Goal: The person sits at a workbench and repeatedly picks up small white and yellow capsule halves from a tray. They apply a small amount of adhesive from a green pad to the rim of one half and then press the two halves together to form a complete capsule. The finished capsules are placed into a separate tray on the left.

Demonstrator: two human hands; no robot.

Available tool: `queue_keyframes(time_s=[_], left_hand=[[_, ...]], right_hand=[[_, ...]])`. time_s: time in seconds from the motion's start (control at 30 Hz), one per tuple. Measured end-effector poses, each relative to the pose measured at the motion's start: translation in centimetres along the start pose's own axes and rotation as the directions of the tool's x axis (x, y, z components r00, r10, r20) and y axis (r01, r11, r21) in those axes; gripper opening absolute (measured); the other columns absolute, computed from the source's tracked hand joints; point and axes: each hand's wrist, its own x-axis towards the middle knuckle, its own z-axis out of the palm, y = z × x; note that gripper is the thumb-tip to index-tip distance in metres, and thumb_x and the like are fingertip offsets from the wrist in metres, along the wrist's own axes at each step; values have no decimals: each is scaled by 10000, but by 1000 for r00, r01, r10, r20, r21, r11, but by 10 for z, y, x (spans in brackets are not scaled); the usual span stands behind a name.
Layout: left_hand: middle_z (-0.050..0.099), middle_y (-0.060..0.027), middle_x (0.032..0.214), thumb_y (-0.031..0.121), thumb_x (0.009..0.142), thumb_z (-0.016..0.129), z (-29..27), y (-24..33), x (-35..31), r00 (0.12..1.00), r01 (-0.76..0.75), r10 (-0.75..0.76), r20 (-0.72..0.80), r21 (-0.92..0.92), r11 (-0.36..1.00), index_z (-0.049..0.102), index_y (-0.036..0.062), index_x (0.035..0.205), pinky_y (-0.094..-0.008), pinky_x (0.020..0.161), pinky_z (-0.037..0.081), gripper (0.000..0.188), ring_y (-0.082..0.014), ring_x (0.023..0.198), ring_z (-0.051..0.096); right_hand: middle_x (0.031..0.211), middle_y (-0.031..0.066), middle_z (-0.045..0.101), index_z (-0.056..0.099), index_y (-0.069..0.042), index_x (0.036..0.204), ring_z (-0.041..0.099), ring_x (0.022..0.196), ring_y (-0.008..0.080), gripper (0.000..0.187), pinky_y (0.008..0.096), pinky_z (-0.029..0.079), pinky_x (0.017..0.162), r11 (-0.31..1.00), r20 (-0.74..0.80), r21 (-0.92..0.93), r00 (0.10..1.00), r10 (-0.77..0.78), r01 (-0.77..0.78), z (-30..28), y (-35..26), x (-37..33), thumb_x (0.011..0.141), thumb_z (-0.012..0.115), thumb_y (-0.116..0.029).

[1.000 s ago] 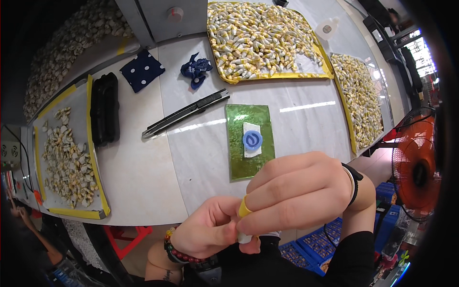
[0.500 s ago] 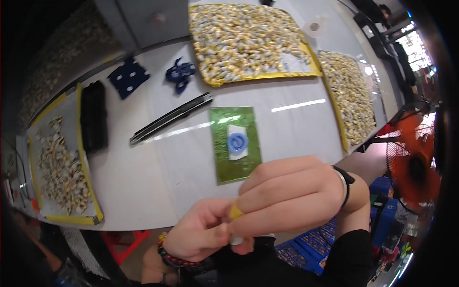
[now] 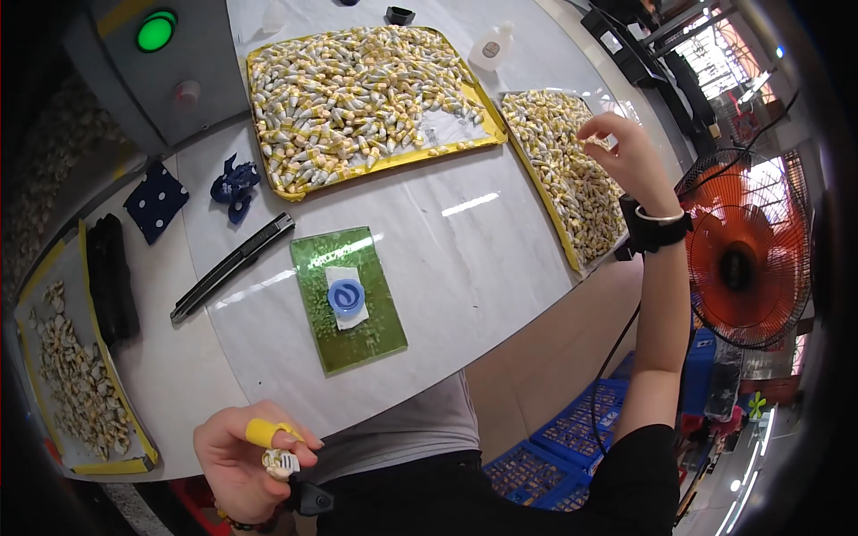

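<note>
My left hand (image 3: 246, 464) is at the lower left, off the table's front edge, with yellow tape (image 3: 273, 433) around a finger. Between its thumb and fingers it pinches a small whitish piece with dark stripes (image 3: 281, 463); its exact kind is unclear. Out at the upper right, my right hand (image 3: 623, 150) hovers over a tray of small white and yellow pieces (image 3: 559, 147). Its fingers are curved, with the thumb apart from them, and nothing shows between. A blue round piece (image 3: 346, 297) rests on a white square upon a green plate (image 3: 380, 330).
A large yellow-rimmed tray (image 3: 393, 167) heaped with similar pieces lies at the back. Another tray (image 3: 134, 464) sits far left, beside a black case (image 3: 112, 281). A black box cutter (image 3: 234, 266), dark blue cloths (image 3: 156, 201) and a white bottle (image 3: 492, 46) also lie around. An orange fan (image 3: 742, 259) stands right.
My hands were together in front of the green plate. They have separated: the right has reached out to the right tray, the left has moved down left. The view has shifted rightward.
</note>
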Motion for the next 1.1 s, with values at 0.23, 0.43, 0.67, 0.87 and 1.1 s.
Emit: queue_keyframes(time_s=[0.23,0.43,0.67,0.87,1.1], left_hand=[[601,-57,712,344,727,784,-2,1,2,1000,9,-9,-3,-17,1000,538,52,914,-295,644,505,425,-133,670,561],[634,-137,741,265,724,798,-10,-7,-2,997,-80,77,-27,-126,989,576,-33,904,-343,682,533,413,-177,698,631],[637,-133,735,260,712,805,-12,-6,-4,996,-83,76,-54,-145,986,579,-33,893,-344,671,532,412,-182,696,629],[634,-138,726,252,671,830,-10,0,-5,996,-70,57,-70,-190,979,596,-44,863,-340,671,538,423,-186,688,640],[627,-178,792,212,664,834,-5,-5,-3,999,-35,28,-31,-254,967,614,-77,885,-332,696,544,425,-208,716,656]], right_hand=[[877,105,576,587,-10,830,577,809,236,87,315,464,708,997,68,-24,995,-77,79,29,15,2,748,616,1],[862,140,572,534,2,855,567,843,306,124,365,467,737,996,108,-41,992,-71,76,31,13,6,746,593,4],[822,132,579,530,-4,870,577,802,296,115,366,468,716,990,168,-71,980,-108,121,29,22,9,769,586,-4],[732,105,550,559,6,910,554,686,220,118,301,449,632,999,16,40,1000,3,-4,15,-8,8,796,587,5],[831,67,649,645,-3,872,617,756,135,107,224,469,626,851,-14,494,980,-197,178,13,-116,-15,771,646,30]])
